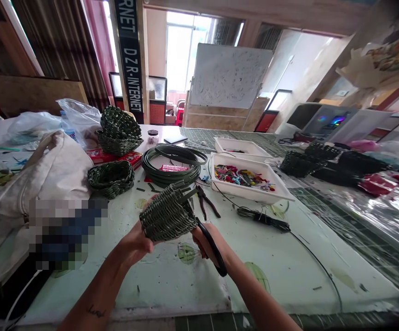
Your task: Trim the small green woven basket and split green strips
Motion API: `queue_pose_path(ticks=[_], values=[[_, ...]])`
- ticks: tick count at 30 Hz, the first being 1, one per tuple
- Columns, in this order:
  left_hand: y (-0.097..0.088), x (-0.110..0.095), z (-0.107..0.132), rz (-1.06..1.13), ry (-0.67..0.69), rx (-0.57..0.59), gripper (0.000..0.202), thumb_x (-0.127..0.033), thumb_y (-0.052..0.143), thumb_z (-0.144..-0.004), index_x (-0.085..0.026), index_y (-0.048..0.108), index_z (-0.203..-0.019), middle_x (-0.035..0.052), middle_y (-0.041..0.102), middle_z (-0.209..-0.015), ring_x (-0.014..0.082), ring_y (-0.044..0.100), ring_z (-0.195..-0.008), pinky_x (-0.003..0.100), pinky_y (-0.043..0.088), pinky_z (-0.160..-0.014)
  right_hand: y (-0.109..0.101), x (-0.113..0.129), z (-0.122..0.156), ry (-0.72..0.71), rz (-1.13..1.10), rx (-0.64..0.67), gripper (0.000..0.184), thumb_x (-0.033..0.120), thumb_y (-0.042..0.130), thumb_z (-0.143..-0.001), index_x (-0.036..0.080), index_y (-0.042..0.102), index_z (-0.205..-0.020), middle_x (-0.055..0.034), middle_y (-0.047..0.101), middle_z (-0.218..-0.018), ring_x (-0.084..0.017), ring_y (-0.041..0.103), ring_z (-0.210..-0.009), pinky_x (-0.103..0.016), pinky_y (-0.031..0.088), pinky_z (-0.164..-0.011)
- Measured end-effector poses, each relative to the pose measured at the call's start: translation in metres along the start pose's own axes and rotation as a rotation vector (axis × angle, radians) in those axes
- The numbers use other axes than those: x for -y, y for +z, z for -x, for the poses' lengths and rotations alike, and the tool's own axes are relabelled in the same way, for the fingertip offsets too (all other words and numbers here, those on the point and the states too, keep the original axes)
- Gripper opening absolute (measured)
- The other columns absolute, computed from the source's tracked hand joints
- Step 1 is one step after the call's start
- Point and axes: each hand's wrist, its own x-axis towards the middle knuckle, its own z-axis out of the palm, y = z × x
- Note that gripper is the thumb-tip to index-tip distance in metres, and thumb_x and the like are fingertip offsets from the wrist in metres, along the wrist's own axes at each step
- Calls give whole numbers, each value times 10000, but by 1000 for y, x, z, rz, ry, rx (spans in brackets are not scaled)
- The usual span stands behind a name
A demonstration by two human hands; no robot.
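Over the worktop [171,289], left hand [135,243] curls its fingers round a stiff, light woven basket [166,216], firmest at the rim; right hand [204,243] grips black scissors [215,248].

The woven basket [167,214] at lower centre is dark green, the scissors [213,246] black, and the tray [235,194] to their upper right white, holding multicoloured bits [239,176].
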Motion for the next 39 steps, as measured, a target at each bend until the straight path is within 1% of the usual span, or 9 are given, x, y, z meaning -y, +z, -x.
queue_pose_path(ticks=[2,5,10,13,18,25,28,34,39], values=[[5,-2,0,-65,48,-37,1017,-259,850,-555,-288,334,-1431,122,493,-1394,380,333,-1355,548,281,-1109,2,0,-1,-3,-13,0,469,532,395,-868,201,336,-541,27,364,-441,-100,368,-422,-230,266,-436],[11,-2,-1,-107,119,-115,866,-316,778,-641,-278,378,-1409,114,513,-1370,359,330,-1360,524,261,-1124,6,1,0,-1,-28,6,447,494,408,-865,200,333,-538,27,365,-442,-101,370,-422,-231,273,-439],[15,3,0,-122,214,-179,835,-331,786,-610,-277,433,-1365,92,558,-1313,343,343,-1350,500,275,-1124,9,1,5,-10,-59,38,454,551,397,-873,203,359,-583,26,373,-476,-114,384,-435,-230,291,-440],[17,6,1,-141,207,-179,854,-323,807,-579,-270,446,-1351,99,570,-1288,343,346,-1345,495,286,-1118,7,1,8,-5,-79,56,465,574,411,-873,209,358,-590,25,361,-491,-116,367,-439,-229,291,-435],[18,6,1,-162,168,-169,837,-351,802,-572,-262,463,-1332,116,574,-1273,364,374,-1322,513,334,-1083,10,-4,10,1,-120,12,498,531,457,-869,218,255,-538,45,252,-462,-90,261,-406,-229,244,-415],[23,6,0,-111,153,-270,803,-302,767,-595,-252,467,-1338,95,601,-1252,343,424,-1294,501,345,-1094,17,-7,4,-18,-136,-50,427,441,427,-871,217,253,-552,62,224,-460,-75,191,-422,-235,170,-416],[17,8,1,-69,163,-324,780,-264,745,-614,-259,463,-1342,78,613,-1247,326,457,-1273,487,366,-1089,17,-5,4,-14,-130,-59,414,430,423,-860,214,254,-551,61,220,-457,-75,187,-430,-241,152,-425],[-8,15,1,-16,132,-438,707,-274,717,-661,-281,482,-1328,61,631,-1239,330,515,-1223,487,453,-1023,19,-1,3,-15,-105,-81,409,447,448,-834,218,243,-564,61,199,-487,-76,165,-443,-248,139,-428],[-8,11,-1,43,198,-409,634,-283,683,-705,-276,506,-1314,56,640,-1236,320,506,-1239,496,435,-1046,13,2,5,-11,-62,-45,393,436,451,-843,209,305,-558,53,253,-481,-83,218,-430,-241,175,-426]])
